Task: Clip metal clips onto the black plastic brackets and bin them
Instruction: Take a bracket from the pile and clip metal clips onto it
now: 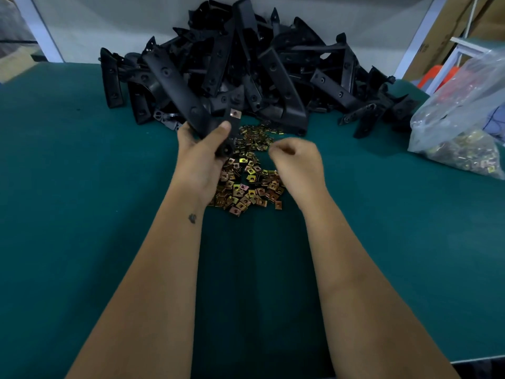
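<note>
My left hand [200, 157] grips a black plastic bracket [175, 86] that slants up and to the left above the table. One metal clip [235, 114] sits on the bracket's tab just above my thumb. My right hand [296, 160] hovers curled over the loose pile of brass-coloured metal clips [246, 184]; its fingers are closed, and whether a clip is pinched in them is hidden. A big heap of black brackets [273, 72] lies behind the clips.
The green table mat [82, 187] spreads wide on both sides. A clear plastic bag of more clips [461, 138] lies at the right edge. Cardboard boxes [448, 28] and a white frame stand behind it. The table's front edge shows at the lower right.
</note>
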Demonstrator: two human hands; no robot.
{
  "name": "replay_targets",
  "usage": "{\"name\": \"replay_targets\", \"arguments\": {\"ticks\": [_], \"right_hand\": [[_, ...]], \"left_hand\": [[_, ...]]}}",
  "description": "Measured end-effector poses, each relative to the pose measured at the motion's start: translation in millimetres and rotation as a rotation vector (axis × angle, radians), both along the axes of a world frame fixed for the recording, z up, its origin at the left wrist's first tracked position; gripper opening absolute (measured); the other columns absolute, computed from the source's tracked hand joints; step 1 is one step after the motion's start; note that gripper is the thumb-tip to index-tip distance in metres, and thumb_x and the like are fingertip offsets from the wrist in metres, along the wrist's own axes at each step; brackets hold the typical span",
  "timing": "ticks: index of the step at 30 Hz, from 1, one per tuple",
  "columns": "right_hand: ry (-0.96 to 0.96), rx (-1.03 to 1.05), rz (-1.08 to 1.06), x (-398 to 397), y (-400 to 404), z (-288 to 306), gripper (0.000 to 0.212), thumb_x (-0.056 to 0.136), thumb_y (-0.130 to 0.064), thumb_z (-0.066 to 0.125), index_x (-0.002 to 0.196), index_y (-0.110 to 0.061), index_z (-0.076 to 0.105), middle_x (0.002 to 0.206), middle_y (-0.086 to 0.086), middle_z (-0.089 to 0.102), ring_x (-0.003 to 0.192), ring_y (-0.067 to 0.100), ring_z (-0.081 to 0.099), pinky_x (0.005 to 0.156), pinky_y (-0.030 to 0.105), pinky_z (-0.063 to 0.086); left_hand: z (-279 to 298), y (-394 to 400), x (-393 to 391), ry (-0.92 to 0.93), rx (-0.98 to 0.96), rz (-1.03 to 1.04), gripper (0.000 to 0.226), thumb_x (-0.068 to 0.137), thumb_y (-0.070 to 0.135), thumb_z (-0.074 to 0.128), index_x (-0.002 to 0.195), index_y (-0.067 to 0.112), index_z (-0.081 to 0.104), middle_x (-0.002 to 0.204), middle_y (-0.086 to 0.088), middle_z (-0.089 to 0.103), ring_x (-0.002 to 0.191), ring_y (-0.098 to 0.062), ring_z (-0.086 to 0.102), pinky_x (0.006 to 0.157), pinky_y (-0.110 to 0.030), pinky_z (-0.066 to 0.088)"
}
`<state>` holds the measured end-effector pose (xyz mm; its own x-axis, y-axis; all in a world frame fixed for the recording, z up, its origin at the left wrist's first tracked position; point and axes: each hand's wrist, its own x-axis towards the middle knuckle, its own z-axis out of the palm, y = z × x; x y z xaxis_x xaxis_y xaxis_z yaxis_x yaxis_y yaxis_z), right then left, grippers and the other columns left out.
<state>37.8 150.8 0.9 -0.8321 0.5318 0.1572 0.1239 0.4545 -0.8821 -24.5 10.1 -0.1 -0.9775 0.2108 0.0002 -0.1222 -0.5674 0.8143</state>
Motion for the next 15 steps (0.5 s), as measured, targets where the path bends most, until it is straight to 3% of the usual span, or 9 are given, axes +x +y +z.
{"name": "replay_targets", "arguments": {"ticks": [2,5,10,15], "right_hand": [[-0.178,0.243,0.051,-1,-3,-5,0.026,0.086,-0.034,0.061,0.088,-0.011,0.074,0.087,0.008,0.071,0.089,0.024,0.061,0.076,0.038,0.053],[-0.253,0.521,0.105,-2,-9,-8,0.031,0.084,-0.046,0.065,0.091,-0.017,0.075,0.096,0.003,0.065,0.101,0.026,0.048,0.079,0.035,0.041],[-0.189,0.454,0.157,-5,-12,-8,0.02,0.085,-0.033,0.068,0.102,-0.026,0.075,0.091,-0.007,0.052,0.111,0.027,0.044,0.085,0.033,0.038],[-0.112,0.406,0.175,-5,-14,-8,0.011,0.086,-0.019,0.068,0.094,-0.023,0.074,0.1,-0.005,0.069,0.11,0.024,0.052,0.093,0.037,0.044]], "left_hand": [[0,-3,-2,-0.037,0.054,0.026,0.037,0.094,0.002,0.062,0.123,0.014,0.044,0.126,-0.007,0.061,0.1,-0.013,0.067,0.072,-0.021,0.054],[0,-2,-3,-0.06,0.068,0.042,0.035,0.094,0.001,0.062,0.121,0.013,0.044,0.124,-0.008,0.06,0.1,-0.014,0.065,0.07,-0.02,0.053],[-1,2,-1,-0.043,0.001,0.026,0.039,0.093,0.001,0.063,0.123,0.015,0.044,0.121,-0.006,0.061,0.096,-0.011,0.067,0.074,-0.022,0.053],[-1,3,0,-0.043,-0.018,0.011,0.039,0.092,0.002,0.064,0.123,0.016,0.045,0.118,-0.006,0.063,0.097,-0.012,0.068,0.081,-0.026,0.053]]}}
